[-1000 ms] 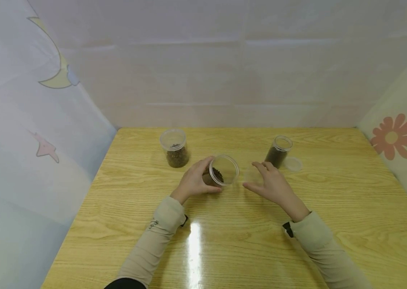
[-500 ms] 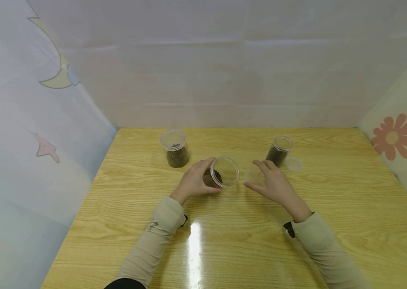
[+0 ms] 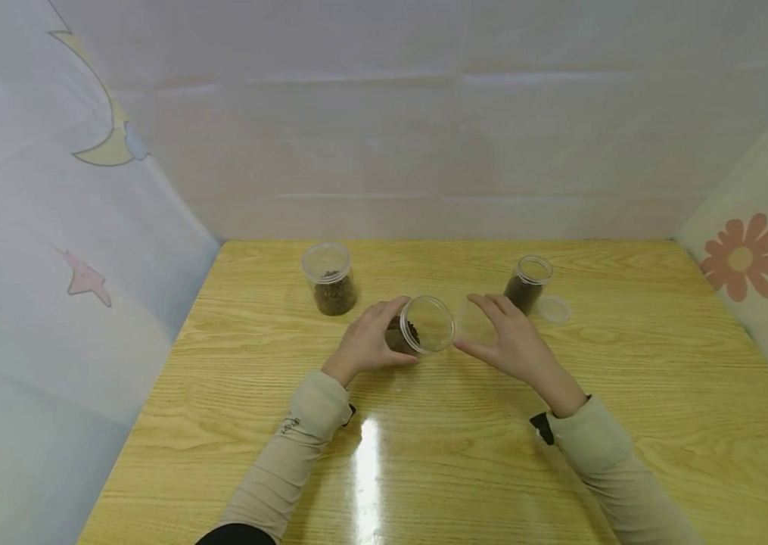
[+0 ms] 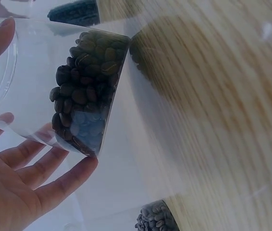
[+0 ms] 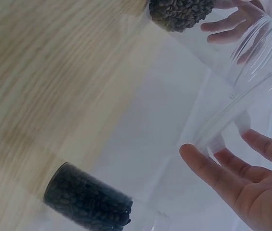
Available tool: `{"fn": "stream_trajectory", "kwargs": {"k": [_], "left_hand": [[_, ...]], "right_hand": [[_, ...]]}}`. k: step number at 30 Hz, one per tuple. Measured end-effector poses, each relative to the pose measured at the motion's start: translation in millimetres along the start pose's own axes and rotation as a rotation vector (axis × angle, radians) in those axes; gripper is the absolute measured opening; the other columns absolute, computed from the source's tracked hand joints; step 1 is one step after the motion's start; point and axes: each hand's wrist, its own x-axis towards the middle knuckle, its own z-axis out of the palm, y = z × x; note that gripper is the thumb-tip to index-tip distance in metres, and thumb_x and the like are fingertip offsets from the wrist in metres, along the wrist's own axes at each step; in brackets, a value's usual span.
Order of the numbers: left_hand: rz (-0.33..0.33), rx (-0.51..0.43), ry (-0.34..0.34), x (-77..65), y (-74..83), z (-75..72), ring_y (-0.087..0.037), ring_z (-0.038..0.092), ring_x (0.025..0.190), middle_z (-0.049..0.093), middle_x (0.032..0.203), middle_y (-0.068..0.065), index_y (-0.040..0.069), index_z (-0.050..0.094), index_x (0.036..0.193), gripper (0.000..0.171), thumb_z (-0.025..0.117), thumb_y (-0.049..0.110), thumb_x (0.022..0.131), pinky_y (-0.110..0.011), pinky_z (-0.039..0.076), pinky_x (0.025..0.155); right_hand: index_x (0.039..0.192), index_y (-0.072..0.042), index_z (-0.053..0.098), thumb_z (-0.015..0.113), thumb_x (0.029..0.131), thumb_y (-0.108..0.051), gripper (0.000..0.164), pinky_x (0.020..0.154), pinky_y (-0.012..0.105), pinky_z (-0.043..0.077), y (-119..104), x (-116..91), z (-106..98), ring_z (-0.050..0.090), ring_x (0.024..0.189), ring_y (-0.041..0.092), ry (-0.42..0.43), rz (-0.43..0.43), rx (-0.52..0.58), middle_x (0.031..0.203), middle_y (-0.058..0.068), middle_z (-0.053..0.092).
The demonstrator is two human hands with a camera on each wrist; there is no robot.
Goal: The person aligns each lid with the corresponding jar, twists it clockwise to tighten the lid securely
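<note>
In my left hand (image 3: 365,344) I grip a clear round jar (image 4: 35,67), its threaded mouth tilted to the right. Dark coffee beans (image 4: 85,86) fill its lower part. My right hand (image 3: 516,344) holds a clear lid (image 5: 241,106) by its edge, thumb on one side and fingers on the other. In the right wrist view the lid faces the jar's mouth (image 5: 253,48), with little space between them; whether they touch, I cannot tell. In the head view the lid is faint and hard to make out.
A wider jar (image 3: 334,291) of beans stands at the back left of the wooden table (image 3: 465,469). Behind my right hand is a slimmer jar (image 3: 525,288) with dark contents, a clear lid (image 3: 553,309) lying beside it. Printed cloth walls enclose the table.
My right hand has moved slightly left and away from me with the lid, closer to the jar's mouth. The jar in my left hand has shifted a little to the right.
</note>
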Motion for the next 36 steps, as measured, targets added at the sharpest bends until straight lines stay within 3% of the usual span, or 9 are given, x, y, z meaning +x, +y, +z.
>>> {"fn": "stream_trajectory", "kwargs": {"k": [12, 24, 36], "left_hand": [[-0.001, 0.04, -0.013, 2.1, 1.2, 1.3, -0.032, 0.047, 0.116, 0.049, 0.13, -0.01, 0.021, 0.034, 0.14, 0.095, 0.084, 0.043, 0.062, -0.053, 0.044, 0.086], [0.0, 0.06, -0.04, 2.2, 3.6, 1.0, -0.032, 0.046, 0.117, 0.047, 0.132, -0.01, 0.022, 0.031, 0.141, 0.096, 0.082, 0.045, 0.063, -0.052, 0.045, 0.085], [0.008, 0.072, -0.044, 1.4, 7.0, -1.0, -0.034, 0.045, 0.119, 0.045, 0.134, -0.013, 0.019, 0.031, 0.142, 0.095, 0.082, 0.041, 0.066, -0.052, 0.046, 0.085]], "right_hand": [[0.137, -0.007, 0.041, 0.071, 0.077, -0.046, 0.077, 0.084, 0.056, 0.044, -17.5, 10.8, 0.0, 0.049, 0.11, 0.042, -0.04, -0.039, -0.008, 0.13, 0.022, 0.043], [0.135, -0.005, 0.044, 0.075, 0.075, -0.041, 0.076, 0.088, 0.053, 0.044, -34.1, 22.1, 6.5, 0.048, 0.112, 0.038, -0.04, -0.15, -0.002, 0.127, 0.02, 0.046], [0.134, -0.002, 0.045, 0.077, 0.071, -0.042, 0.081, 0.087, 0.05, 0.045, -42.1, 28.4, 12.2, 0.049, 0.109, 0.038, -0.058, -0.163, -0.028, 0.126, 0.021, 0.046]]}}
